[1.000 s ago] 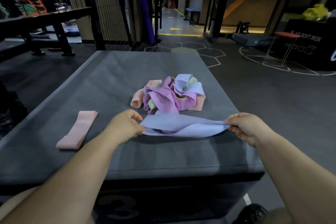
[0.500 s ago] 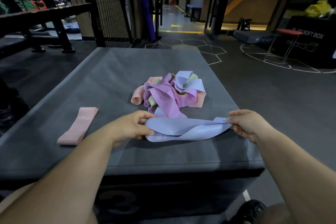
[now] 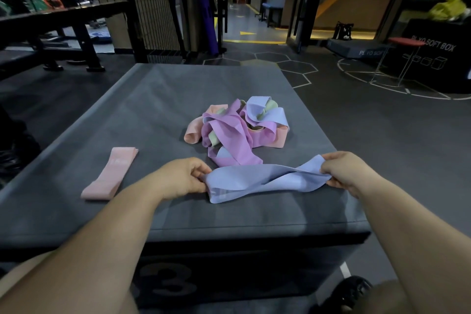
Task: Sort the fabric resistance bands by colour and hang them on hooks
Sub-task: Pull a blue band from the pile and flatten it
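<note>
Since a second ago the blue band [image 3: 254, 182] has gained a twist; left hand [image 3: 178, 178] and right hand [image 3: 344, 171] pinch its ends over the box [image 3: 153, 109], near the pile [image 3: 229, 130].

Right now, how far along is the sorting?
Early. Done: one pink band lies flat, apart, left on the box. In hand: the left hand and right hand pinch the ends of a blue band. Left: the tangled pile of pink, purple, blue and green bands; no hooks in view.

Grey padded box [image 3: 178, 89] marked 3, red-topped stool [image 3: 406, 41] before a black soft box [image 3: 456, 71] at right
</note>
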Tool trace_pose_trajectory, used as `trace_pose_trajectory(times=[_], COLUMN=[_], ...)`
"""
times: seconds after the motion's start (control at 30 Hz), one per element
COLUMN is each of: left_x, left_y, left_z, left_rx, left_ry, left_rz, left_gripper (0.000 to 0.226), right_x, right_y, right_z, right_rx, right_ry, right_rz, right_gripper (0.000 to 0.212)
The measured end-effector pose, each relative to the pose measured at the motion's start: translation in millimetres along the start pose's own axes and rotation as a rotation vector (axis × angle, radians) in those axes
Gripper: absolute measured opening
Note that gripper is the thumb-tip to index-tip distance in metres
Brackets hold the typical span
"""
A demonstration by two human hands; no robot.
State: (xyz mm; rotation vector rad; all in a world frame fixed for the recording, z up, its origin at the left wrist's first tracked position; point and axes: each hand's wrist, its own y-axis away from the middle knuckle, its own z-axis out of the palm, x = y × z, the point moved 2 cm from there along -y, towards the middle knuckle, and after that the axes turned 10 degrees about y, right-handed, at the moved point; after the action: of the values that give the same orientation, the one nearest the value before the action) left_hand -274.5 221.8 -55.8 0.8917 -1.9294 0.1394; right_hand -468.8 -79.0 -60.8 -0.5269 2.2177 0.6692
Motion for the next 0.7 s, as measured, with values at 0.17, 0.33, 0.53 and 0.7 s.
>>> trace_pose_trajectory(times=[0.17, 0.33, 0.53, 0.7], left_x=[7, 9, 10, 10], left_y=[-1, -1, 0, 2], left_z=[4, 1, 1, -3], left_rx=[0.162, 0.259, 0.335, 0.404], left_ry=[0.023, 0.107, 0.039, -0.121], left_rz=[0.024, 0.040, 0.028, 0.001], left_gripper=[0.017, 0.014, 0.011, 0.016], right_x=[1, -1, -3, -2], right_y=[0, 6, 6, 5], right_z=[-1, -3, -2, -3], right_rx=[0.006, 0.000, -0.027, -0.032], right_ry=[-0.002, -0.078, -0.094, -0.037], right_rz=[0.023, 0.031, 0.042, 0.041], right_gripper=[0.021, 0.020, 0.018, 0.015])
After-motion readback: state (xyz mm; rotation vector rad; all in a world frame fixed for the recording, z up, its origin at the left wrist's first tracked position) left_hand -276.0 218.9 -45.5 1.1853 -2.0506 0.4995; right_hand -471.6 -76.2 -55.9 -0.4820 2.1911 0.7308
